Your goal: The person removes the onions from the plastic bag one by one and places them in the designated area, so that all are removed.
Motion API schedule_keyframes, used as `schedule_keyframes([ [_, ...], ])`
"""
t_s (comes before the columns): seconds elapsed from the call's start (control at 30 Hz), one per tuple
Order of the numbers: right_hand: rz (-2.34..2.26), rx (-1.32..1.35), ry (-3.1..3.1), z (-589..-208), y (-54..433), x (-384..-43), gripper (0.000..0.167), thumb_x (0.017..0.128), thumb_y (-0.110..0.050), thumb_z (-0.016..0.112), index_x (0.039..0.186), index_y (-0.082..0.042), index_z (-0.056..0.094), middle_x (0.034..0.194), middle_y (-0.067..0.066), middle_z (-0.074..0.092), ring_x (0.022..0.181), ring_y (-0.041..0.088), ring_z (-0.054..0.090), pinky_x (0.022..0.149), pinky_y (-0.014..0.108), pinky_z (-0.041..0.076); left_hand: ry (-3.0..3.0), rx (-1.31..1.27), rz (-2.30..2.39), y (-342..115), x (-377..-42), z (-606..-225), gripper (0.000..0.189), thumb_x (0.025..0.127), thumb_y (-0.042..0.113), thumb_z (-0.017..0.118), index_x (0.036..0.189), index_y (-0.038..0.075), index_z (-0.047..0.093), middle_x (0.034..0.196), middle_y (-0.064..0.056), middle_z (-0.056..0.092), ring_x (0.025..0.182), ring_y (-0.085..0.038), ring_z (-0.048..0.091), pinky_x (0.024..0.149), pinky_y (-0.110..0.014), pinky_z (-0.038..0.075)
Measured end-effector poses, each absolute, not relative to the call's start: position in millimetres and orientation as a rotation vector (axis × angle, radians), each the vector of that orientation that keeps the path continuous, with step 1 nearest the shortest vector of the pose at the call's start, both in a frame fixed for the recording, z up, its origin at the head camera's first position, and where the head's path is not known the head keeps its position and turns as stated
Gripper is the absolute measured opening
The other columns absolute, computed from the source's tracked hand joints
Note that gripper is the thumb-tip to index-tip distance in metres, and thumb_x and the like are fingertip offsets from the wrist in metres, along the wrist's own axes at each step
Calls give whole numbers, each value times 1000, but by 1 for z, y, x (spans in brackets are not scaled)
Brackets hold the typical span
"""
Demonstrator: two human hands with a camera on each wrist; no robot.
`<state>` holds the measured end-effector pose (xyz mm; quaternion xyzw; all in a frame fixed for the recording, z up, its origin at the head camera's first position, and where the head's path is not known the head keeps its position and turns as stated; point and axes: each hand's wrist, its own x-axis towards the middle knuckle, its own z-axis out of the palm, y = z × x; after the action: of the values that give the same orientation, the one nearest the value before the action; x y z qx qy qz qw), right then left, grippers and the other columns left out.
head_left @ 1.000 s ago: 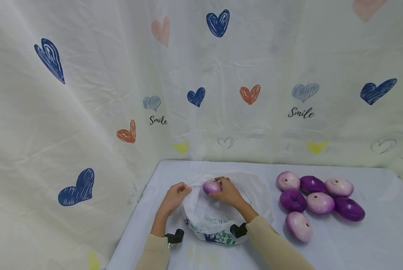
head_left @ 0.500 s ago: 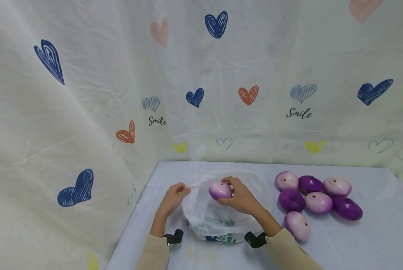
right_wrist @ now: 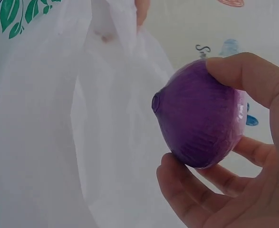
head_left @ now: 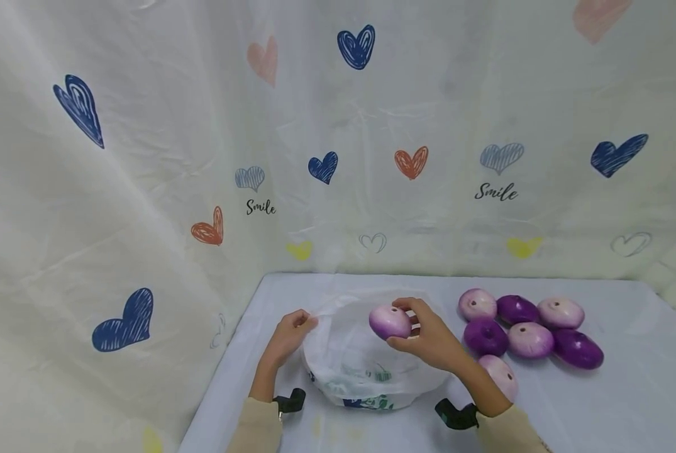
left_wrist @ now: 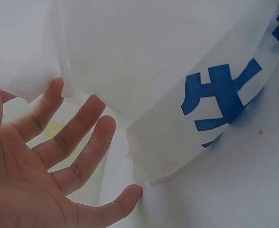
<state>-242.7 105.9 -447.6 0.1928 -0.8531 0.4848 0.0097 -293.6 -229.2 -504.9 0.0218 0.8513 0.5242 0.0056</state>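
My right hand [head_left: 432,338] holds a purple-and-white onion [head_left: 389,322] between thumb and fingers, over the right part of a white plastic bag [head_left: 343,360]. In the right wrist view the onion [right_wrist: 200,116] shows its deep purple side and small pointed end. At the bag's left rim my left hand [head_left: 287,338] pinches the thin plastic. From the left wrist, the bag [left_wrist: 125,57] with blue print hangs beside the other fingers [left_wrist: 84,156], which are spread; the pinch itself is mostly out of that view. Green and blue print marks the bag's near side.
To the right of the bag lie several more onions, pale ones [head_left: 530,340] and dark purple ones [head_left: 580,349], grouped together. The nearest onion [head_left: 498,375] is partly behind the right forearm. A white-covered table [head_left: 626,409] meets a curtain printed with hearts [head_left: 411,163].
My right hand has carried the onion rightward and toward me from near the bag's left rim. The left hand keeps its place at the rim. The head view has shifted slightly.
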Motion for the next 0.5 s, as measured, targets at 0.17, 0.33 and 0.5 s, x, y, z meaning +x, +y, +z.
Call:
schedule_keyframes([
  [0.17,1495,572,-2633,-445,126,-236,72,86,-29,83,143,-8,46,142,18,51,110,28,61,90,42,58,2671,77,1641,-231,-293,-506,26,99,36,66,95,10,66,93,-4,63,88,-20,55,75,-33,43],
  [0.33,1448,493,-2642,-443,150,-229,72,87,-30,83,144,-8,46,141,19,52,110,32,63,87,41,59,2677,70,1629,-231,-294,-508,26,100,35,66,96,10,66,93,-4,63,88,-20,55,75,-33,43],
  [0.5,1403,450,-2637,-444,176,-222,72,89,-30,81,146,-8,44,143,18,52,111,31,64,83,30,57,2670,68,1637,-230,-294,-507,25,100,35,66,97,10,66,94,-4,64,88,-20,56,75,-32,44],
])
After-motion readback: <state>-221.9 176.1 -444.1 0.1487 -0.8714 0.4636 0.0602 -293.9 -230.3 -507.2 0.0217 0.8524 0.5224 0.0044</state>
